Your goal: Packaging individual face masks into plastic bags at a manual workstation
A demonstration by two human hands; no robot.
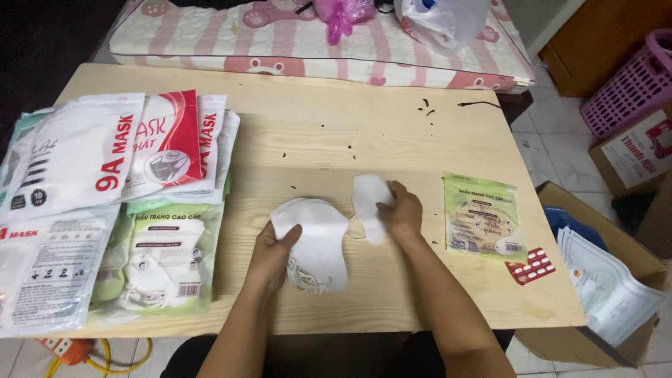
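Several mask packets [105,210] overlap along the wooden table's [315,119] left, out of your way. Your left hand [274,246] pinches a stack of white masks [315,245] steady, centre table; your right hand [402,210] grips one mask [367,203], peeled apart beside it.

We see pale, matt wood with fine grain in the table [315,126]. The white masks [318,245] on it look like soft, matt non-woven cloth. On the left, the mask packets [105,168] are glossy plastic film, as is the green packet [481,217] on the right. Far off, a quilted cloth mat [231,42] looks soft; right, a cardboard box [630,255] looks dull.
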